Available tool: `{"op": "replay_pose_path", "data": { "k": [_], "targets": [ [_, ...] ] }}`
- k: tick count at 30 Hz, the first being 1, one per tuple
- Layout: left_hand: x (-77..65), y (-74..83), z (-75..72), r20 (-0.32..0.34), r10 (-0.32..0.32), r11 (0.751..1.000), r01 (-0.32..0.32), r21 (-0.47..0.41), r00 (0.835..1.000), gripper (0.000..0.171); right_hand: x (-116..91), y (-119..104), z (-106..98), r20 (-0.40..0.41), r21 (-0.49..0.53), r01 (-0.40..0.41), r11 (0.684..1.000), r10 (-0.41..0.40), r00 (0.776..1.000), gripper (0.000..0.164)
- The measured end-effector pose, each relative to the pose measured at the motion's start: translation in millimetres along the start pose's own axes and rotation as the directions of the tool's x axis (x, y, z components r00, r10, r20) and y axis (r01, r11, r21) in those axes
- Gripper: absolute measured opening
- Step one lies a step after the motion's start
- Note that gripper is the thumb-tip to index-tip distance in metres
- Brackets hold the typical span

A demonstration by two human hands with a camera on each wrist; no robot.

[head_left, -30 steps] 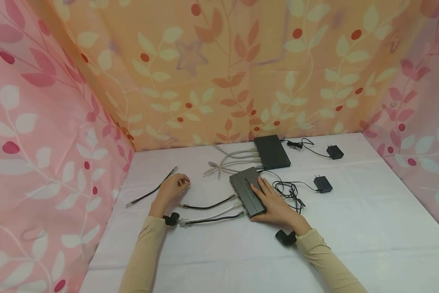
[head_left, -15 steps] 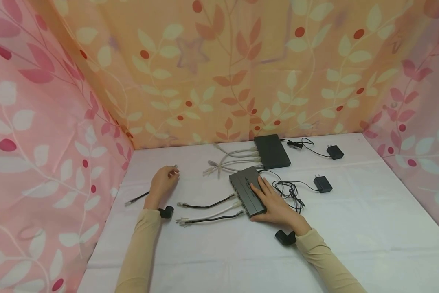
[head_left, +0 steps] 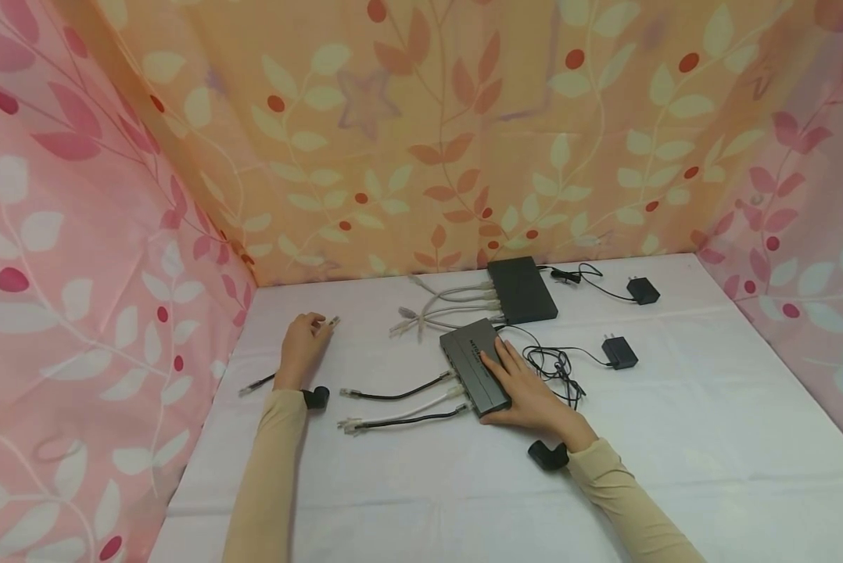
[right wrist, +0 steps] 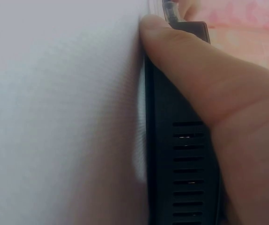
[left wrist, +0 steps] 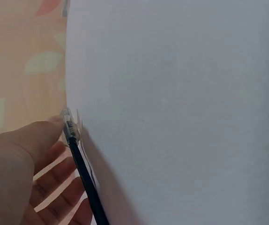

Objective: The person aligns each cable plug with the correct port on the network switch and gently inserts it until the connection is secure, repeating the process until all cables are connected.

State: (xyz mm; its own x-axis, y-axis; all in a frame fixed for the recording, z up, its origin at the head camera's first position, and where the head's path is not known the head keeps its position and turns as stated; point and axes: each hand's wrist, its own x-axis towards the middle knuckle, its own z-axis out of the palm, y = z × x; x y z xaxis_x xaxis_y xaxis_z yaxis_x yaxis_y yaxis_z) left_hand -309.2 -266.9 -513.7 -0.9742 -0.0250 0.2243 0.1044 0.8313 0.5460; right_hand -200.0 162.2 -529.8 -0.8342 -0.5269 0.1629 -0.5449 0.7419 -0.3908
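Observation:
My left hand [head_left: 300,353] pinches the clear plug [left wrist: 70,129] at the far end of a short black network cable [left wrist: 84,173], thumb on one side of the plug and fingers behind. The cable's other end [head_left: 256,385] lies on the white cloth. My right hand [head_left: 527,391] rests on a grey network switch [head_left: 472,356], fingers straight across its top and right edge. Its thumb [right wrist: 172,44] lies along the near, vented side. Two black network cables [head_left: 400,395] and a white one [head_left: 421,408] run left from the switch's ports.
Behind the grey switch lies a black network box [head_left: 522,291] with several grey cables [head_left: 457,297] plugged in. Two power adapters [head_left: 619,352] with thin black leads [head_left: 555,371] lie to the right. Patterned curtains [head_left: 393,156] enclose the table's back and sides.
My left hand has moved left onto the loose black network cable and now pinches its far plug. My right hand has stayed on the switch.

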Motion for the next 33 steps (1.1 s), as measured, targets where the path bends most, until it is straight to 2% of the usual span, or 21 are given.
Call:
{"op": "replay_pose_path", "data": {
  "k": [5,10,16,27,33],
  "targets": [
    [1.2,-2.4,-0.7,0.039,-0.024,0.999,0.023,0.027,0.999,0.032,-0.1,-0.7,0.5,-0.007,-0.002,0.008,1.000,-0.008,1.000,0.111],
    [1.7,-0.6,-1.3,0.045,-0.016,0.999,0.014,0.034,0.999,0.026,0.0,-2.6,-0.7,-0.008,0.005,0.009,1.000,-0.009,1.000,0.110],
    [0.9,-1.7,1.0,0.062,-0.049,0.999,0.048,0.019,0.997,0.025,0.5,-5.1,-1.8,0.000,0.006,0.002,1.000,-0.002,1.000,0.110],
    [-8.4,8.1,-0.4,-0.008,-0.066,0.996,0.065,-0.064,0.998,0.020,0.7,-2.3,-1.9,0.016,0.007,0.001,1.000,-0.001,1.000,0.111],
    [-14.9,14.9,-2.2,-0.021,-0.066,0.994,0.064,-0.086,0.998,0.019,0.6,-0.6,-1.3,0.001,0.002,0.010,1.000,-0.010,1.000,0.111]
  ]
}}
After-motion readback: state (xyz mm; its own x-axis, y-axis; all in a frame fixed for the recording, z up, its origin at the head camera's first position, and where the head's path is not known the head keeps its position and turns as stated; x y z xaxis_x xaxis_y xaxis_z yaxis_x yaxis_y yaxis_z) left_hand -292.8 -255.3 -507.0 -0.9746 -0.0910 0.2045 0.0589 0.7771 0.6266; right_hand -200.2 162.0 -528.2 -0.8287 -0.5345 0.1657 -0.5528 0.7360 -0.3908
